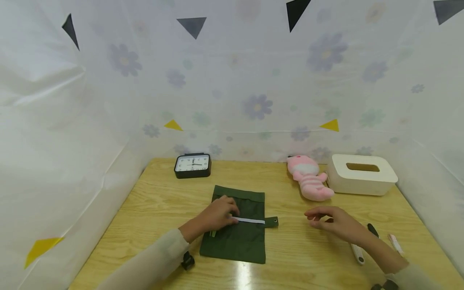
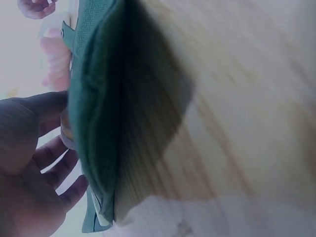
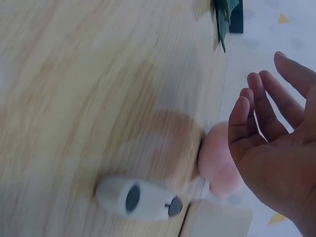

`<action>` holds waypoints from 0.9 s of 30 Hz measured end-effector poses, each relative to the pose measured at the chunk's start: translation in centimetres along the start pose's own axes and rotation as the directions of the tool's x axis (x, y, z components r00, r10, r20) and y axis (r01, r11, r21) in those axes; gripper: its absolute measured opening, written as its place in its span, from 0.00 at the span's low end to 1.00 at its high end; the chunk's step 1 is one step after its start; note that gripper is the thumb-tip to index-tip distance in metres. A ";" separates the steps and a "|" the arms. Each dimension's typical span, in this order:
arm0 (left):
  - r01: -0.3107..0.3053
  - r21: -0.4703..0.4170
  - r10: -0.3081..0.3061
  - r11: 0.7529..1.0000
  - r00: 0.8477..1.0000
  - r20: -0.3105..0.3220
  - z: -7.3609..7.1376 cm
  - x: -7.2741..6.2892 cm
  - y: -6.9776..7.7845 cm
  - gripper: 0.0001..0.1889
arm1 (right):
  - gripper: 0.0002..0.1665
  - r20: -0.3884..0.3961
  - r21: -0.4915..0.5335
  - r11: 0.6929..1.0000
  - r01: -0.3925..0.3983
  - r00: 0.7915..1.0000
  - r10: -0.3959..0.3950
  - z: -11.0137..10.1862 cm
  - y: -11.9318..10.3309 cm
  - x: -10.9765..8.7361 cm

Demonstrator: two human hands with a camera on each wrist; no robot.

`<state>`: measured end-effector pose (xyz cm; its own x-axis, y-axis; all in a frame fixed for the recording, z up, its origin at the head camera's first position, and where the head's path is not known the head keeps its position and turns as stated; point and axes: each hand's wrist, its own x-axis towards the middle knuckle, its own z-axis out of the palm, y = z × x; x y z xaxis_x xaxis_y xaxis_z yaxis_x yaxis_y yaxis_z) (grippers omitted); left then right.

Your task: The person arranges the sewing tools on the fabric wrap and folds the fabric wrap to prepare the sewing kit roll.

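Note:
My left hand (image 1: pixel 221 212) is over a dark green cloth roll (image 1: pixel 246 245) that lies spread on the table. Its thumb and fingers pinch near the left end of a thin white strip (image 1: pixel 251 220), which runs across to the cloth's right edge. In the left wrist view a small pale rounded end (image 2: pixel 67 131) with some orange shows between thumb and fingers; the cloth (image 2: pixel 96 118) hides the fingertips. My right hand (image 1: pixel 335 221) hovers right of the roll, fingers loosely bent and holding nothing. Beneath its wrist lies a white handle-like object (image 1: pixel 358 254).
A tab with a snap (image 1: pixel 272 222) sticks out from the roll's right side. Behind stand a black-framed clock (image 1: pixel 193 165), a pink plush toy (image 1: pixel 309 181) and a white tissue box (image 1: pixel 359 181). By the right forearm lie a black-ended object (image 1: pixel 372 230) and a slim pinkish-white one (image 1: pixel 396 244).

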<state>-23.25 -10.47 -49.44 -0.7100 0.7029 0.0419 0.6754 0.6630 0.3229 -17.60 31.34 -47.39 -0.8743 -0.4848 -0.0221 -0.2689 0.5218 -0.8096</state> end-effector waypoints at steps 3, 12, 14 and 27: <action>-0.019 0.005 0.019 1.000 1.000 0.003 0.1 0.2 0.1 0.06 | 0.21 -0.006 -0.014 1.000 -0.006 1.000 0.006 -0.8 0.4 -0.8; -0.024 -0.027 0.024 0.999 1.000 0.000 0.5 0.2 0.3 0.03 | 0.21 0.009 -0.038 0.999 0.004 1.000 -0.004 -3.4 2.5 -3.1; -0.028 -0.039 0.028 0.999 1.000 -0.010 0.6 0.2 0.2 0.03 | 0.22 0.010 -0.036 0.999 0.008 1.000 -0.008 -4.0 3.1 -3.5; -0.029 -0.058 0.027 0.998 0.999 -0.029 0.7 0.1 0.2 0.04 | 0.29 -0.020 -0.198 0.980 0.037 0.999 -0.042 -6.3 6.5 -5.7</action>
<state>-23.05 -10.09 -50.06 -0.6970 0.7128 0.0782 0.6828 0.6264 0.3760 -16.88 41.97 -48.82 -0.8702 -0.4922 0.0238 -0.3760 0.6320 -0.6777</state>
